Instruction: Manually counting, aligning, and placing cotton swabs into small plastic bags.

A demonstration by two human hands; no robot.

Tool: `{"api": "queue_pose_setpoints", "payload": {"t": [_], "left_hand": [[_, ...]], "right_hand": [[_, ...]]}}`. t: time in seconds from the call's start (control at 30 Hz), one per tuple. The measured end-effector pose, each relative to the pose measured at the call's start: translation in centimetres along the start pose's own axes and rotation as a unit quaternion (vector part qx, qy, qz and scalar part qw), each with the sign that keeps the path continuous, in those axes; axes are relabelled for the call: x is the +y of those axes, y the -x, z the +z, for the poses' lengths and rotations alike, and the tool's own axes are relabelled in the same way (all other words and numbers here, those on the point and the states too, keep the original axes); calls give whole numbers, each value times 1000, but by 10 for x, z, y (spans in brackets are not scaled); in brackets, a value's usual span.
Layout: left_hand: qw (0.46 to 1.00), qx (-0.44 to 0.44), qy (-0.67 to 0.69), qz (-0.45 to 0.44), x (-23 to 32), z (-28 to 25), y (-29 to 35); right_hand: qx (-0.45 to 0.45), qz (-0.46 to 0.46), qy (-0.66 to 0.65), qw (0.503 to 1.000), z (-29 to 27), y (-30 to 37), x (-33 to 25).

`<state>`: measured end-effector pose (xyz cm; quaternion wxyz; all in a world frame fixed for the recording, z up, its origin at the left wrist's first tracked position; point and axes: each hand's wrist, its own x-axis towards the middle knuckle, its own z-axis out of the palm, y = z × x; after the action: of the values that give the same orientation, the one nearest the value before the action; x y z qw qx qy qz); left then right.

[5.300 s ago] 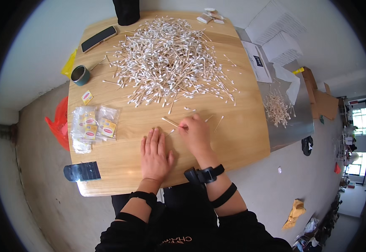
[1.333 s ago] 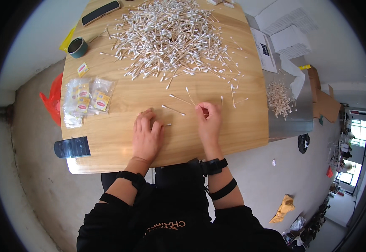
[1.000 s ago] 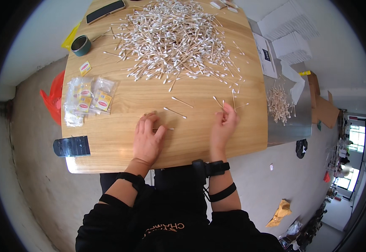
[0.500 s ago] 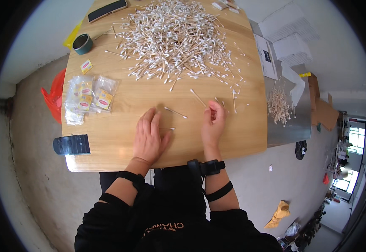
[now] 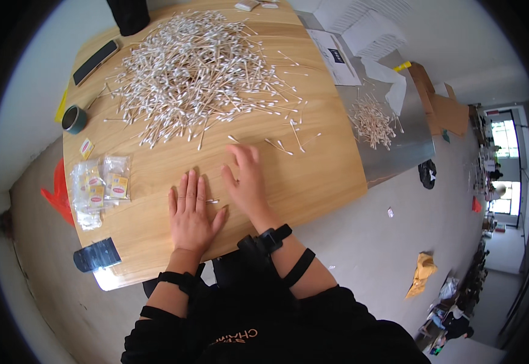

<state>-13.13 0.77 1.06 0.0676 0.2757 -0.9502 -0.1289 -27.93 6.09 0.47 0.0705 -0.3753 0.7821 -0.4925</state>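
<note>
Looking down at the table point(image 5: 313, 182), I see my left hand point(image 5: 188, 215) lying flat, fingers spread and pressed to the wood, with a single cotton swab point(image 5: 213, 201) poking out beside its index finger, its long axis running left to right and its white tip pointing toward my right hand point(image 5: 247, 182). That right hand rests palm down with fingers loosely fanned, holding nothing I can make out. Half a second ago it sat farther right, near the loose swabs point(image 5: 285, 142) at the edge of the big pile of swabs point(image 5: 197, 73); now it has drawn in beside the left, which has stayed put. At the table's left edge lie clear plastic packets point(image 5: 97, 188) with small yellow-and-red labels, a dark flat pouch point(image 5: 96, 255) near the corner, a roll of tape point(image 5: 74, 119), and a long black case point(image 5: 95, 62). A white printed sheet point(image 5: 336, 57) lies on the grey surface to the right.
</note>
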Motion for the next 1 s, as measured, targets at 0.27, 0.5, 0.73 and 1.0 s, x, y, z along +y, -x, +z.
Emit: {"api": "queue_pose_setpoints", "payload": {"t": [0.27, 0.5, 0.73, 1.0], "left_hand": [[1000, -6, -15, 3, -2, -1, 2], [1000, -5, -7, -4, -3, -2, 1], [1000, -11, 8, -5, -2, -6, 1], [1000, 8, 12, 1, -1, -5, -1]], "right_hand": [[-38, -13, -82, 996, 17, -29, 12], [51, 8, -51, 997, -38, -41, 51], [102, 114, -164, 975, -90, -58, 96], [174, 130, 66, 974, -115, -109, 122]]}}
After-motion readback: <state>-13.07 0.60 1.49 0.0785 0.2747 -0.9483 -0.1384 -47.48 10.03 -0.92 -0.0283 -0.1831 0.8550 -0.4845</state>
